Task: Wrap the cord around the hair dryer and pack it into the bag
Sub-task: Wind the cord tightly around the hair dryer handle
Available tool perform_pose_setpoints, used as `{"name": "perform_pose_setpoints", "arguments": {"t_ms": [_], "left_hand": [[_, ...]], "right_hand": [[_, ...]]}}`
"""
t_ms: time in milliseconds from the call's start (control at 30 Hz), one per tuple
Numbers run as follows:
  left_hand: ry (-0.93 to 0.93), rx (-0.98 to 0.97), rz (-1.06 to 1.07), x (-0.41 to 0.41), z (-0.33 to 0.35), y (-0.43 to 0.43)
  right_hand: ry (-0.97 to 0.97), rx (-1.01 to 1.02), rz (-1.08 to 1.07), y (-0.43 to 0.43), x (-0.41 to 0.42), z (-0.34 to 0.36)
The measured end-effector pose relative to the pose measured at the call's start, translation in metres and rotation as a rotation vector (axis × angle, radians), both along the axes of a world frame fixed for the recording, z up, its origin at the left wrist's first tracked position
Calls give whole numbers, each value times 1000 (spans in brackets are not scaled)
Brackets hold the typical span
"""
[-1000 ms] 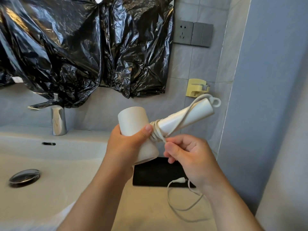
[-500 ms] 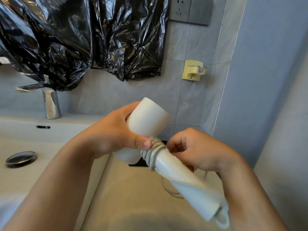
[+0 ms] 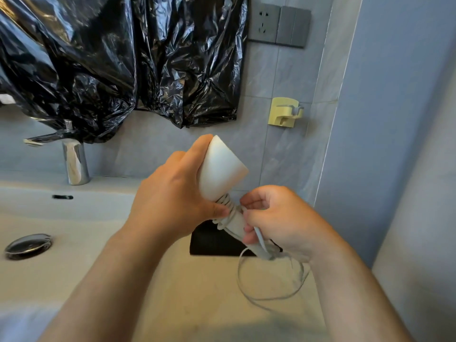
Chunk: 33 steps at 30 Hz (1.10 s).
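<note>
Above the table [image 3: 197,292], the left hand [image 3: 172,201] clasps the hair dryer [image 3: 219,169] by its head, handle slanting down-right into the right hand [image 3: 283,223], whose grip pinches the cord [image 3: 259,235] beside the coils, so this hand winds next.

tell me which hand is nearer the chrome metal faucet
Left. The left hand grips the dryer closer to the faucet; the right hand is farther right.

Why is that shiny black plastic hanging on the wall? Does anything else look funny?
Crinkled black plastic sheeting hangs over the wall above the faucet, hiding whatever is behind it; why, I cannot tell. Otherwise only the cord's loose loop dangles unwrapped below the hair dryer.
</note>
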State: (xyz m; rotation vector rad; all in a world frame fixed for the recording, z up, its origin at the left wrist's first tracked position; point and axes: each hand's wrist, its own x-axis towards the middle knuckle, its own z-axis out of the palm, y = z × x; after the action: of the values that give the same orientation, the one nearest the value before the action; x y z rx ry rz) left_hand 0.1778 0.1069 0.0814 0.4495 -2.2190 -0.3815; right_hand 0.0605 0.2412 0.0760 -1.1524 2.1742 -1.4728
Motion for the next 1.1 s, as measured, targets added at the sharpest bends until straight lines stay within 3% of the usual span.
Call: {"name": "perform_pose_setpoints", "arguments": {"t_ms": [133, 333, 600, 700, 867, 1100], "left_hand": [[168, 58, -13, -4, -4, -1], [345, 53, -20, -7, -5, -1], [530, 196, -88, -12, -10, -4], [668, 302, -122, -12, -10, -8], [748, 480, -195, -14, -8, -13], [746, 729, -349, -16, -6, -19]], "right_hand": [[39, -157, -127, -11, -1, -6], [-165, -496, -154, -16, 10, -1], [8, -455, -77, -11, 19, -1], [34, -532, -68, -15, 24, -4], [92, -600, -41, -17, 28, -6], [299, -358, 12, -13, 18, -7]]}}
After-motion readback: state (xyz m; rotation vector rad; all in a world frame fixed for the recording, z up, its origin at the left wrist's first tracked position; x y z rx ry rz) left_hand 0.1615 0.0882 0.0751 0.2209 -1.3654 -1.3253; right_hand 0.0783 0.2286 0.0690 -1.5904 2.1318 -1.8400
